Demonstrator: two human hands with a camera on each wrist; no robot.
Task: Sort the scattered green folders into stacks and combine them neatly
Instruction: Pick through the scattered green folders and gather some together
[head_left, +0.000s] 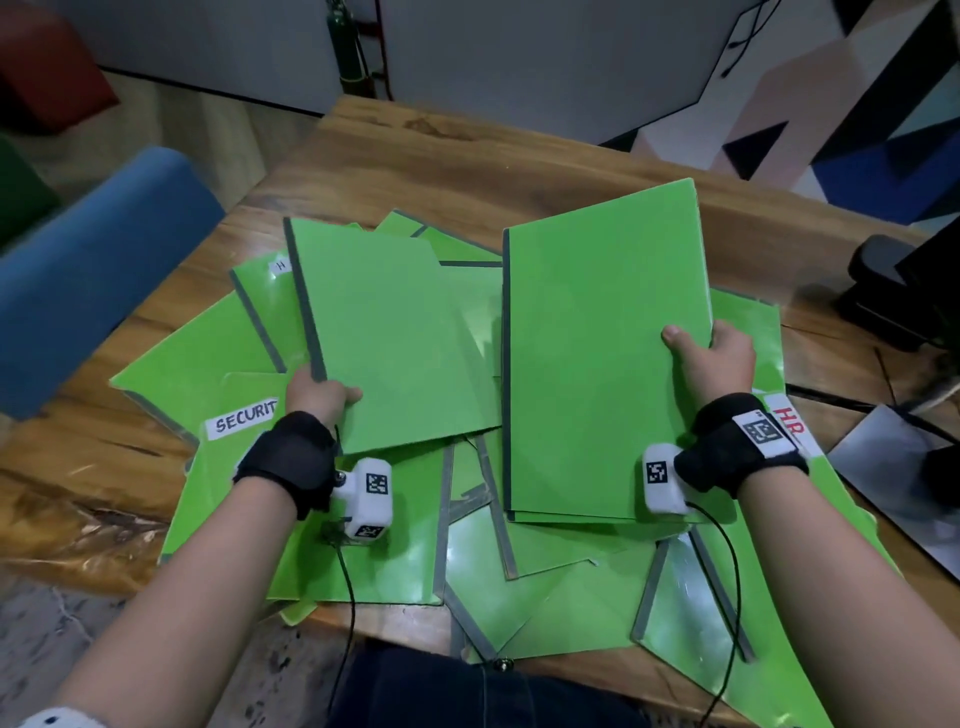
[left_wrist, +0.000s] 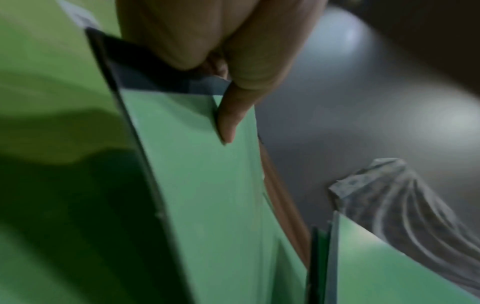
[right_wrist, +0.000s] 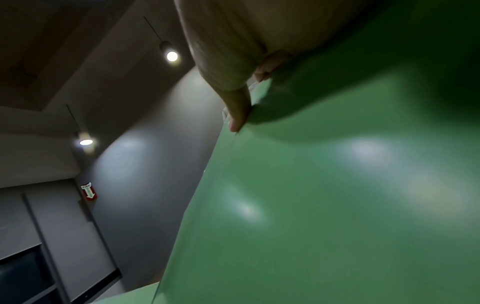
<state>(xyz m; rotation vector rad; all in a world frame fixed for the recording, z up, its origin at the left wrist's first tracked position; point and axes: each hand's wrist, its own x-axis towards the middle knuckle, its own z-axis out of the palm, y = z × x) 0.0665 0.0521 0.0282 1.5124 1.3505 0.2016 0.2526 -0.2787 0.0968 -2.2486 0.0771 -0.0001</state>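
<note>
Many green folders lie scattered and overlapping on the wooden table (head_left: 415, 156). My left hand (head_left: 319, 395) grips a green folder (head_left: 389, 332) by its near left corner, at the dark spine, and holds it lifted over the pile. In the left wrist view the thumb (left_wrist: 231, 115) presses on this folder (left_wrist: 207, 195). My right hand (head_left: 711, 353) grips a thin stack of green folders (head_left: 602, 364) at its right edge, thumb on top, tilted up off the pile. The right wrist view shows that stack (right_wrist: 337, 205) from below, my hand (right_wrist: 239, 107) at its edge.
Folders labelled SECURIT (head_left: 244, 418) and HR (head_left: 789, 423) lie in the pile beneath my wrists. A blue chair (head_left: 88, 280) stands left of the table. A dark stand (head_left: 893, 291) and a grey sheet (head_left: 893, 478) sit at the right edge.
</note>
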